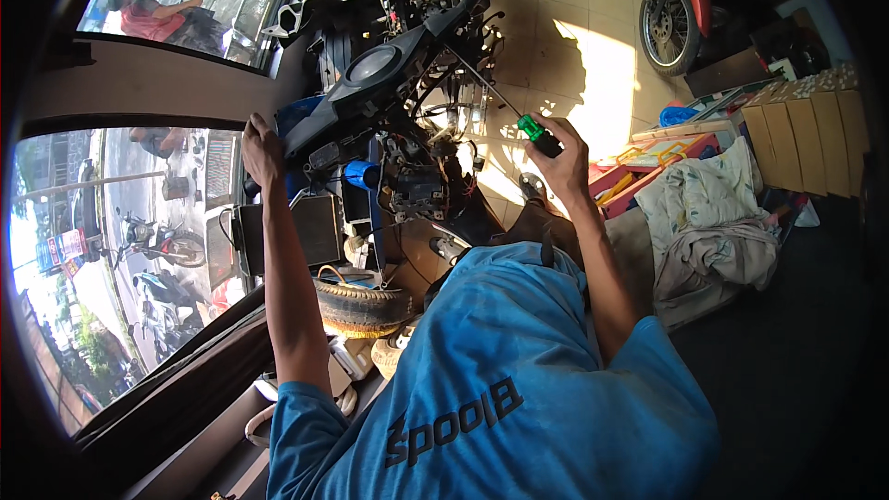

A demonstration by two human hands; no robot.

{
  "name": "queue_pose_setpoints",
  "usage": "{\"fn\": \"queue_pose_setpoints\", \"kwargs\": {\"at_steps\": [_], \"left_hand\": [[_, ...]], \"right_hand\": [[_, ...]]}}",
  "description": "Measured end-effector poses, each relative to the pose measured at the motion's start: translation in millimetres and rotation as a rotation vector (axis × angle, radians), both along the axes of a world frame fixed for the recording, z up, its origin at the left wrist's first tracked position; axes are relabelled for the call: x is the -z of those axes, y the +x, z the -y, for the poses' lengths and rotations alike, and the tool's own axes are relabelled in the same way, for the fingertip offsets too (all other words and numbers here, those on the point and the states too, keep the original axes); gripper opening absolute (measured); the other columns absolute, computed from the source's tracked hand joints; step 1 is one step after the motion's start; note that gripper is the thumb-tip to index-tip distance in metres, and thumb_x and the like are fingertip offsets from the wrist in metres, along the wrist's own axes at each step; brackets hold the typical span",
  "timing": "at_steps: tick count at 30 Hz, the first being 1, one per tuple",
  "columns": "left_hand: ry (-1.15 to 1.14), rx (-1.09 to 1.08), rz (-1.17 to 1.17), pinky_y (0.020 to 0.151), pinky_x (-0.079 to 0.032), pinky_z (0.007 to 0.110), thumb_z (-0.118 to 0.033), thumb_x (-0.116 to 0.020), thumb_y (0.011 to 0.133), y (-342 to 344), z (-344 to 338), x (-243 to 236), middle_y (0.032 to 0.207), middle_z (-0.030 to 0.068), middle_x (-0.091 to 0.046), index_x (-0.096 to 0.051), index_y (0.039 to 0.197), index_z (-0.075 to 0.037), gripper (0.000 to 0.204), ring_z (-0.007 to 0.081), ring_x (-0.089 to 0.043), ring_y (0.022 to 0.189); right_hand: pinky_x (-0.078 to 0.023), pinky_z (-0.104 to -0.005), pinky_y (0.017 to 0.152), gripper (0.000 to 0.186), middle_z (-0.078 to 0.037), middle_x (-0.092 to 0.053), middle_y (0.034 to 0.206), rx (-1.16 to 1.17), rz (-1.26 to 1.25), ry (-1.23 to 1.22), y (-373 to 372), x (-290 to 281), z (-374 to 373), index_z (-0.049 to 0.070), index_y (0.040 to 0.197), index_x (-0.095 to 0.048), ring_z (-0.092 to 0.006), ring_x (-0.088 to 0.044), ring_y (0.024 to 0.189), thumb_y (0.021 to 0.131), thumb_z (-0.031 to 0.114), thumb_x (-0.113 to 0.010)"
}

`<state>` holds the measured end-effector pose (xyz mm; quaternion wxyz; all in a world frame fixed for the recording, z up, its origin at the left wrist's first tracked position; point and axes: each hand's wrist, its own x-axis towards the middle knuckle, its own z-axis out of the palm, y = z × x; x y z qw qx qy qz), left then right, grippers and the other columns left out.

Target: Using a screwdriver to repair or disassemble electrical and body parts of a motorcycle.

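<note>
If the black panel [319, 120] at eleven o'clock shifts, your screwdriver [531, 125] at one could slip, scoring the plastic or snagging tangled wires [456, 104] beside it. Your right hand [562, 156] grasps the green-and-black handle, its slim metal shaft angled toward the panel's round grey inset [373, 66]. At ten, I cannot tell whether your left hand [263, 156] clasps the panel's end.
</note>
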<state>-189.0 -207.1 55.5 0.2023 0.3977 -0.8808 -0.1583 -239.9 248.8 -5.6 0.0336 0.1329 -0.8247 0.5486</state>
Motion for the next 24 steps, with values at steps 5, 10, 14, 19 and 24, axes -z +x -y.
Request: {"fn": "queue_pose_setpoints", "kwargs": {"at_steps": [5, 10, 14, 19, 24], "left_hand": [[0.076, -0.040, 0.066, 0.073, -0.043, 0.050, -0.044, -0.031, 0.098, -9.2, 0.8, -5.3, 0.088, 0.0235, -0.065, -0.065, 0.101, -0.002, 0.053, 0.0437, -0.060, 0.085], [0.122, -0.053, 0.084, 0.076, -0.043, 0.049, -0.043, -0.032, 0.098, -6.0, 7.0, -3.6, 0.092, 0.0237, -0.065, -0.065, 0.103, -0.003, 0.052, 0.0432, -0.060, 0.089], [0.009, -0.074, 0.155, 0.083, -0.043, 0.048, -0.043, -0.033, 0.097, 11.6, 23.3, 9.8, 0.102, 0.0236, -0.065, -0.065, 0.111, -0.005, 0.052, 0.0418, -0.059, 0.099], [-0.065, -0.045, 0.063, 0.081, -0.043, 0.049, -0.041, -0.034, 0.098, 21.8, 0.8, 9.4, 0.100, 0.0238, -0.065, -0.066, 0.106, -0.002, 0.051, 0.0436, -0.059, 0.095], [-0.041, -0.035, 0.033, 0.071, -0.039, 0.051, -0.040, -0.034, 0.098, 15.3, -8.4, -1.1, 0.082, 0.0244, -0.063, -0.064, 0.092, 0.001, 0.052, 0.0440, -0.058, 0.080]], "right_hand": [[-0.051, -0.0330, 0.077, 0.041, -0.014, -0.064, 0.094, 0.033, -0.006, 0.072, 5.6, -21.6, 7.3, 0.005, 0.115, -0.065, -0.0278, -0.064, 0.085, 0.075, 0.005, -0.070], [-0.050, -0.0296, 0.078, 0.041, -0.014, -0.065, 0.099, -0.005, 0.155, -0.111, 6.7, 0.7, 8.2, 0.003, 0.117, -0.063, -0.0222, -0.065, 0.089, 0.077, 0.011, -0.072], [-0.049, -0.0261, 0.084, 0.042, -0.011, -0.068, 0.105, -0.107, 0.420, -0.376, -3.2, 20.8, 1.8, 0.001, 0.120, -0.061, -0.0146, -0.064, 0.094, 0.082, 0.013, -0.071], [-0.049, -0.0247, 0.086, 0.041, -0.009, -0.068, 0.106, -0.116, 0.527, -0.360, -21.9, 16.9, -14.2, 0.000, 0.121, -0.060, -0.0127, -0.063, 0.096, 0.083, 0.014, -0.070], [-0.049, -0.0238, 0.085, 0.040, -0.007, -0.068, 0.104, -0.130, 0.552, -0.345, -19.2, 2.0, -13.2, 0.002, 0.121, -0.062, -0.0112, -0.062, 0.093, 0.083, 0.014, -0.070]]}}
